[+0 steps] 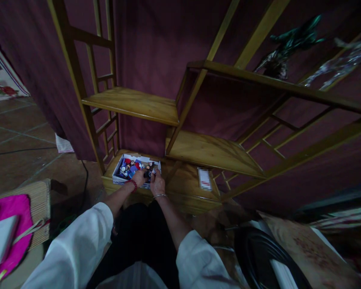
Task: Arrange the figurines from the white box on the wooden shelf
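Note:
A shallow cardboard box (118, 180) with pale printed sides stands on the low wooden shelf. Small colourful pieces (132, 168) in blue, red and white, some like toy figures, fill it. My left hand (139, 178), with a red bead bracelet at the wrist, is closed at the box's front right, fingers on a small dark piece (147, 174). Beside it my right hand (158, 185), wearing a silver bangle, pinches at the same spot above the box's right end. What lies between the right fingers is too small to name.
A wooden shelf unit (132, 103) rises around the box, its boards overhanging. A pale blurred packet (205, 179) lies to the right on the low shelf. At left is a woven stool (39, 204) with a pink cloth (22, 212); a black round seat (252, 249) is at right.

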Demonstrator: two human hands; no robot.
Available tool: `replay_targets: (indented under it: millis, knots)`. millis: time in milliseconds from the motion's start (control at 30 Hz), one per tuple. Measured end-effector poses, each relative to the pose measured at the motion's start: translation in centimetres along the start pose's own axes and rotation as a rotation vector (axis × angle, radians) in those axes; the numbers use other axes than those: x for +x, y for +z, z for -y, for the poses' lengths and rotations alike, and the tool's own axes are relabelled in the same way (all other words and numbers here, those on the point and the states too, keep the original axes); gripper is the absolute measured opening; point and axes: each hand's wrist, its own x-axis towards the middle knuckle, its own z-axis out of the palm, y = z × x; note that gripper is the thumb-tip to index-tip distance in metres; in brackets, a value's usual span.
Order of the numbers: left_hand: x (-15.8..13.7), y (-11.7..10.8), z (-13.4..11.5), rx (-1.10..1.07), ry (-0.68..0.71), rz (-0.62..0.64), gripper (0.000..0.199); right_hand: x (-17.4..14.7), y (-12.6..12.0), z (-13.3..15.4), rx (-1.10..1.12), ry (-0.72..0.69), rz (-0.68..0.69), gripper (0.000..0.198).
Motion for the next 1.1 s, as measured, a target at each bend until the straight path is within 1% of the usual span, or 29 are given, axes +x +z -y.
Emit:
replay_targets:
  millis: [133, 300, 433, 533, 633, 733, 833, 933, 1100]
  knots:
    - [-0.6, -0.3, -0.6, -0.044, -0.015, -0.044, 0.035, -0.4, -0.8, 0.7, -0.003, 0.004, -0.008, 0.029]
    - [-1.6, -0.3, -1.3, -0.121, -0.092, -0.108, 0.043, -1.0, -1.7, 1.1, 0.003, -0.015, -0.023, 0.029]
    - [-2.3, 0.2, -1.3, -0.214, -0.122, -0.168, 0.041, -1.5, -2.1, 1.1, 0.028, -0.032, -0.038, 0.030]
    - [-2.5, 1.0, -1.0, -0.357, -0.132, -0.210, 0.039, -1.8, -2.3, 0.9, 0.075, -0.046, -0.055, 0.031]
    - [-2.7, 1.7, -1.2, -0.598, -0.174, -0.231, 0.036, -2.2, -2.5, 0.8, 0.135, -0.070, -0.074, 0.030]
    - [-3.3, 1.9, -1.9, -0.845, -0.257, -0.277, 0.035, -2.5, -2.7, 0.9, 0.181, -0.080, -0.093, 0.029]
    - [-4.1, 1.9, -2.7, -1.024, -0.353, -0.297, 0.038, -2.8, -2.8, 1.1, 0.226, -0.084, -0.108, 0.028]
    - [-4.7, 1.8, -3.0, -1.083, -0.402, -0.308, 0.042, -3.0, -2.4, 1.0, 0.303, -0.083, -0.078, 0.028]
    - [-4.9, 1.9, -2.6, -1.100, -0.438, -0.340, 0.042, -3.3, -2.1, 1.4, 0.425, -0.057, -0.020, 0.027]
